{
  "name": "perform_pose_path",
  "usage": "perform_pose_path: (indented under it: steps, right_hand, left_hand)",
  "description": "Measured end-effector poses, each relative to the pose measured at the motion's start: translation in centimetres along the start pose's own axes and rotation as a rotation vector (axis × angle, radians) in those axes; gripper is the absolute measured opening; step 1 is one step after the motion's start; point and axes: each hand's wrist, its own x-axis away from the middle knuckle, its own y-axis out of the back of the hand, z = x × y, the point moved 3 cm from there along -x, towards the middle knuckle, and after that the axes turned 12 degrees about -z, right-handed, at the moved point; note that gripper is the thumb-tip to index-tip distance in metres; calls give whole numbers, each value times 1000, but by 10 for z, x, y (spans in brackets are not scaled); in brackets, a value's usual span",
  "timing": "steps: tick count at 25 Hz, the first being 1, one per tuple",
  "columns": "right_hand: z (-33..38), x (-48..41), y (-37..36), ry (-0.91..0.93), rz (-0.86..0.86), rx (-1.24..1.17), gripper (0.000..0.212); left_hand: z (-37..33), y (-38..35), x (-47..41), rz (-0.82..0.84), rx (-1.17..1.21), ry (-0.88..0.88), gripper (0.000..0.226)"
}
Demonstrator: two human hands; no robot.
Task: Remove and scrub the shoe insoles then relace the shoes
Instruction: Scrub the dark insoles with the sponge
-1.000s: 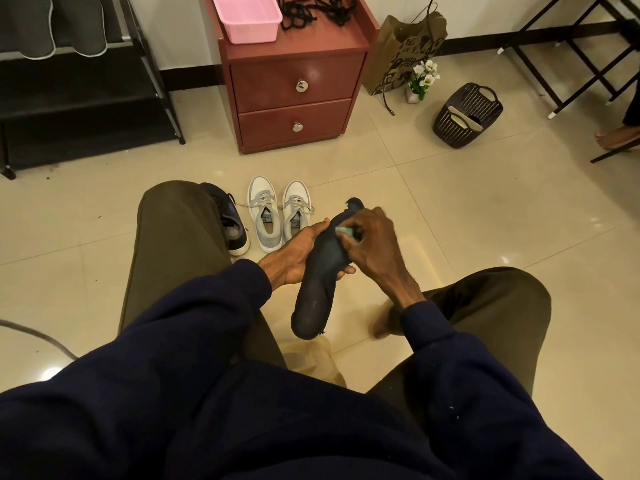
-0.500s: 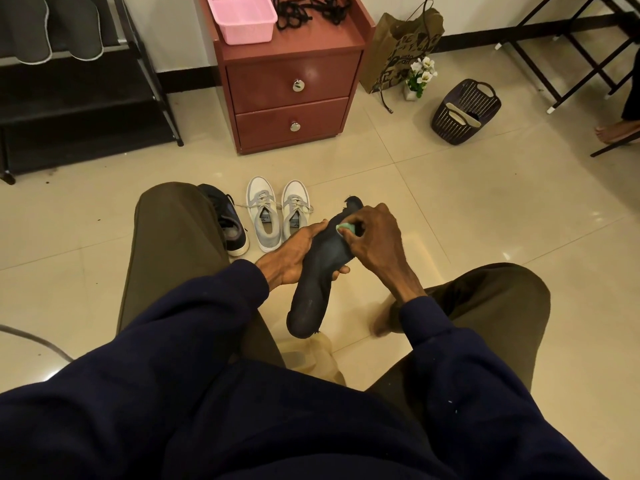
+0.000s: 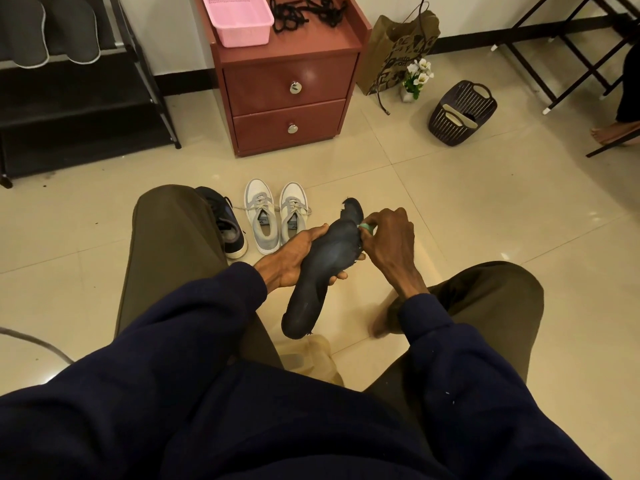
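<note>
Head view: scrubbing the dark insole, with the scrubber now out at its toe-side edge.

The left hand point(image 3: 294, 261) cradles the dark insole point(image 3: 325, 268) from beneath, between the knees and above the floor, its grip wrapped round the middle. The right hand point(image 3: 388, 240) keeps a narrow grip, pinching a small green scrubber point(image 3: 366, 229). Half a second ago the scrubber sat on the insole's upper face; it has since slid to the right edge near the toe. The scrub looks mid-course, working round the rim. Grey shoes point(image 3: 275, 216) and a dark shoe point(image 3: 227, 223) wait on the floor just beyond. Black laces point(image 3: 308, 10) lie loose on the drawer cabinet point(image 3: 287, 46), so relacing looks yet to come.
</note>
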Motion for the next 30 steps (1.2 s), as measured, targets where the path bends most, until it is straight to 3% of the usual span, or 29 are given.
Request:
perform_pose_path:
  steps: [4, 9, 13, 16, 21, 25, 30]
  right_hand:
    - [-7, -3, 10, -182, -93, -259, 9]
    - [6, 0, 21, -135, -79, -413, 9]
    - [21, 6, 10, -12, -37, -306, 7]
    - [15, 5, 5, -27, -70, -144, 8]
    - [31, 14, 3, 81, -14, -254, 6]
    - [24, 6, 7, 85, -36, -70, 6]
    - [36, 18, 0, 172, 64, -136, 5]
  left_hand:
    - [-4, -2, 3, 28, 11, 7, 71]
    - [-2, -2, -1, -24, 61, 15, 59]
    - [-3, 1, -1, -7, 69, -2, 51]
    - [-2, 2, -3, -15, 69, 4, 48]
    - [1, 5, -8, -20, 81, 12, 52]
    - [2, 5, -8, -24, 98, 26, 53]
    - [-3, 5, -6, -164, 94, -42, 42]
